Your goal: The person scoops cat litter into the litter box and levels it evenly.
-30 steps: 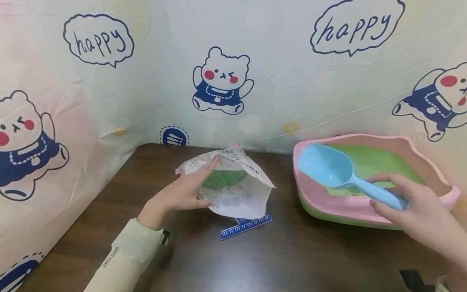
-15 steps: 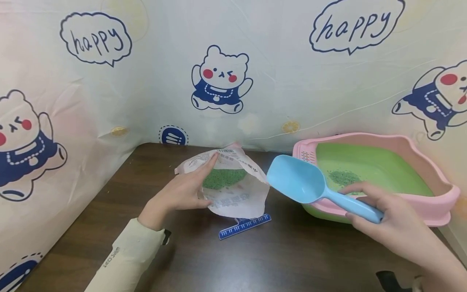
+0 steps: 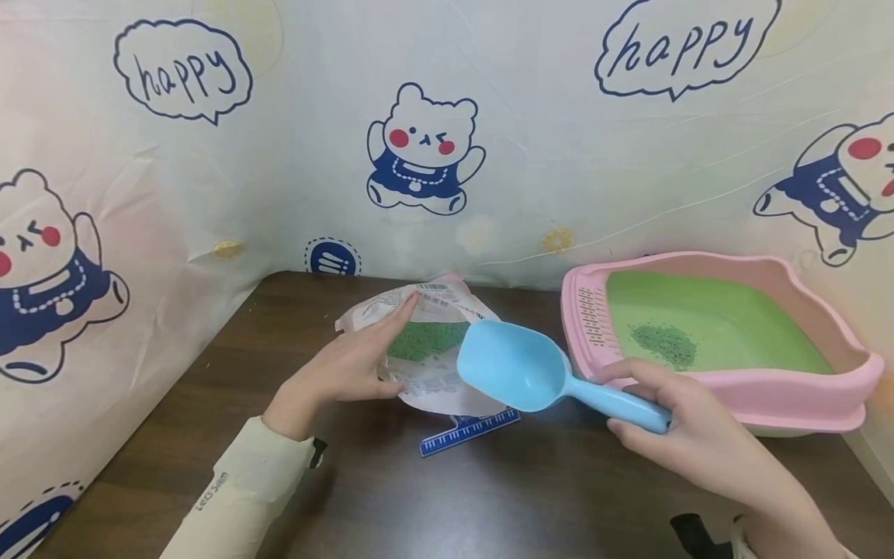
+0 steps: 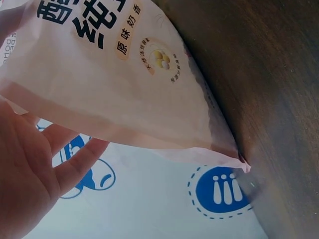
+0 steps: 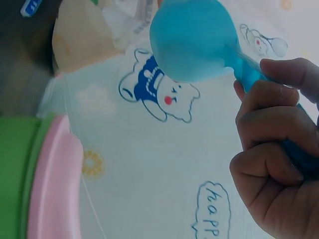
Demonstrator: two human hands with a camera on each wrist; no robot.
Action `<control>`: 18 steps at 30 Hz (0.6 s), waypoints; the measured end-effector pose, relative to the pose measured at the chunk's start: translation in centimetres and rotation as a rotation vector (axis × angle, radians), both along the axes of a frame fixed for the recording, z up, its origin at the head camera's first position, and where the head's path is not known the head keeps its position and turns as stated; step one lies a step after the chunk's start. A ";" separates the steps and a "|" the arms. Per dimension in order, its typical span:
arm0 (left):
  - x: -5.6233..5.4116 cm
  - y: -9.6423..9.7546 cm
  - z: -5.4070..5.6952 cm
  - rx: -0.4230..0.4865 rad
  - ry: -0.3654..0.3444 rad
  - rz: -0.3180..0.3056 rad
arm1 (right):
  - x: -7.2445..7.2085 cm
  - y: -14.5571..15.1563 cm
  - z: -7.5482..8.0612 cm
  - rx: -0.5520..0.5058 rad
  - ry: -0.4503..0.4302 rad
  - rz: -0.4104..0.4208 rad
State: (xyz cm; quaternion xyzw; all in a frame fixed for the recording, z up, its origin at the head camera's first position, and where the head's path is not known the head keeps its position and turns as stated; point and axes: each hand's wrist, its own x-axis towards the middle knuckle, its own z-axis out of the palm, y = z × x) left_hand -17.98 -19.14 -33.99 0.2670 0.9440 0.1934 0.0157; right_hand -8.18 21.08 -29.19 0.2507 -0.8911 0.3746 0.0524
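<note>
My left hand point(image 3: 349, 361) lies along the left side of an opened white bag point(image 3: 447, 388), its thumb and a finger straight and spread at the bag's mouth. Green granules point(image 3: 426, 340) show inside. The left wrist view has the bag's printed outside point(image 4: 114, 89), with some fingers passing behind its edge. By its handle, my right hand point(image 3: 687, 423) grips a light blue scoop point(image 3: 520, 365). Its bowl hangs over the right part of the bag's mouth; I see no granules in it. In the right wrist view the fingers curl round the handle point(image 5: 249, 72).
A pink-rimmed green litter tray point(image 3: 775, 380) stands at the right, with a small heap of green granules point(image 3: 663, 345) in it. A blue bag clip point(image 3: 469, 432) lies before the bag on the dark wooden table point(image 3: 419, 505). Printed cloth point(image 3: 531, 171) hangs behind.
My right hand has carried the scoop leftward from above the tray to the bag's mouth. The granules in the tray have come into fuller view. My left hand has stayed at the bag.
</note>
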 end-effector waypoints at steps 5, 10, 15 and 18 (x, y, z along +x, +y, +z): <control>0.0 -0.1 0.0 0.009 0.001 -0.010 | -0.4 -1.7 -0.1 -0.028 -0.071 0.065; 0.2 0.0 0.0 0.007 0.015 -0.005 | -0.9 -2.9 -0.3 0.012 -0.070 0.048; 0.3 0.0 0.0 -0.009 0.032 0.015 | -1.5 -3.8 -0.6 0.021 -0.103 0.054; 0.3 0.0 0.0 -0.016 0.044 0.017 | -1.9 -4.5 -0.8 0.019 -0.126 0.053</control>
